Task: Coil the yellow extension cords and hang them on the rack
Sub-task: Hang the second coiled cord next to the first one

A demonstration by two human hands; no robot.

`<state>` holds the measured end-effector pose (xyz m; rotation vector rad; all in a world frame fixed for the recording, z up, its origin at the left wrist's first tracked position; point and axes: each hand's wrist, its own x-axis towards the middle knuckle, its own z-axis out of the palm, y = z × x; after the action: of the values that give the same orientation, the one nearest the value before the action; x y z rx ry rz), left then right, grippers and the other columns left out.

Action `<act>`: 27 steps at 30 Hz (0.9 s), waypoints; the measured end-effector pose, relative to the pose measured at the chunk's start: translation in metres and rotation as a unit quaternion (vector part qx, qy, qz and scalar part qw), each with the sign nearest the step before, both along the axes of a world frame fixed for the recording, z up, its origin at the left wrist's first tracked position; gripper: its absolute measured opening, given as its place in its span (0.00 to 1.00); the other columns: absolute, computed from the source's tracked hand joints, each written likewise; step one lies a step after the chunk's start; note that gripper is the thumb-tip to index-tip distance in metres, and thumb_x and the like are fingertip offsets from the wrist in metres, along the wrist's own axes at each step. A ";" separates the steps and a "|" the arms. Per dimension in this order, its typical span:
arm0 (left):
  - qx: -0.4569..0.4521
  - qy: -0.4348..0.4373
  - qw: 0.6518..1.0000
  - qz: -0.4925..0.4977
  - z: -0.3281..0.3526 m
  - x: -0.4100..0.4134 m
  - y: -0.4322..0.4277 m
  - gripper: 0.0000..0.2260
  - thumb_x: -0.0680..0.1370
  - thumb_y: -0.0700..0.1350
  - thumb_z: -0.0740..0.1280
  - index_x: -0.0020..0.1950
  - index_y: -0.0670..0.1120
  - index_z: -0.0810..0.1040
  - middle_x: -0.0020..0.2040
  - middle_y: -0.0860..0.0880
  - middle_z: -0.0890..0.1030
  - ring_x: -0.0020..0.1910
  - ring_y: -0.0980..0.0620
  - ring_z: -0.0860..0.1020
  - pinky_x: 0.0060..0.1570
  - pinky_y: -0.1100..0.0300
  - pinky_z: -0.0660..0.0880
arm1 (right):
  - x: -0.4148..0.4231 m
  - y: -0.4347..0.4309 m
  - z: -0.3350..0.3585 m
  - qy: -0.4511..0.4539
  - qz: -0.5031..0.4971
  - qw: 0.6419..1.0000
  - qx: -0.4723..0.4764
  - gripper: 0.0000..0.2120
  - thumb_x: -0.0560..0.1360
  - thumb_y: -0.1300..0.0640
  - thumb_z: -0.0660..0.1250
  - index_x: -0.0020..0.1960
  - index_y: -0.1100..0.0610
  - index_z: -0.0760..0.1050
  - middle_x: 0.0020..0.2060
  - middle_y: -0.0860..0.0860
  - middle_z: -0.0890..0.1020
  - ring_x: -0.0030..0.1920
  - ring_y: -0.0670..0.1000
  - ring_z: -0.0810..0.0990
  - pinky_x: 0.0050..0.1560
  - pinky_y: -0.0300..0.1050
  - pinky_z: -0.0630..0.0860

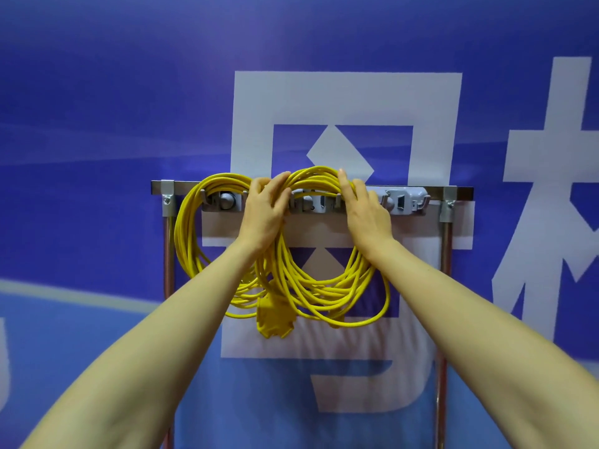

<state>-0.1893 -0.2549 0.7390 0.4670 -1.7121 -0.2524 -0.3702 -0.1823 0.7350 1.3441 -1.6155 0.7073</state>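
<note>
Two coiled yellow extension cords hang on the grey hook rack [405, 200] fixed to a metal bar. The left coil [186, 241] drapes over the left hooks. The right coil [324, 293] hangs over the middle hooks, its yellow plug block [275, 322] dangling at the bottom. My left hand [264, 210] grips the right coil's top strands at their left side. My right hand [364, 209] lies over the same coil's upper right strands, fingers fairly straight.
The bar [460, 190] sits on two upright metal poles [444, 254], in front of a blue banner [97, 124] with large white characters. The rack's right-hand hooks carry nothing.
</note>
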 end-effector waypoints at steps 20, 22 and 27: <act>0.023 0.002 1.000 -0.015 -0.018 -0.007 0.006 0.19 0.82 0.50 0.55 0.72 0.52 0.70 0.64 0.52 0.67 0.60 0.50 0.73 0.57 0.45 0.76 | -0.006 -0.005 -0.035 -0.144 0.260 0.949 -0.104 0.23 0.80 0.63 0.57 0.74 0.51 0.63 0.73 0.52 0.66 0.65 0.58 0.70 0.63 0.53 0.69; 0.045 0.014 0.998 -0.044 -0.014 -0.005 0.010 0.16 0.83 0.45 0.57 0.71 0.49 0.71 0.63 0.51 0.68 0.61 0.54 0.71 0.63 0.52 0.73 | -0.004 -0.009 -0.035 -0.188 0.291 0.930 -0.122 0.23 0.79 0.66 0.58 0.71 0.52 0.67 0.71 0.51 0.69 0.67 0.57 0.69 0.65 0.52 0.68; 0.106 -0.022 0.993 -0.053 0.000 0.003 0.020 0.17 0.83 0.43 0.58 0.72 0.47 0.70 0.67 0.48 0.68 0.66 0.56 0.68 0.62 0.68 0.62 | -0.002 -0.007 -0.026 -0.206 0.291 0.926 -0.122 0.21 0.79 0.67 0.59 0.69 0.52 0.71 0.67 0.52 0.73 0.65 0.56 0.73 0.61 0.58 0.74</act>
<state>-0.1861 -0.2352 0.7387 0.5404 -1.7637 -0.5078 -0.3725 -0.1896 0.7087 1.5678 -1.3631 1.5847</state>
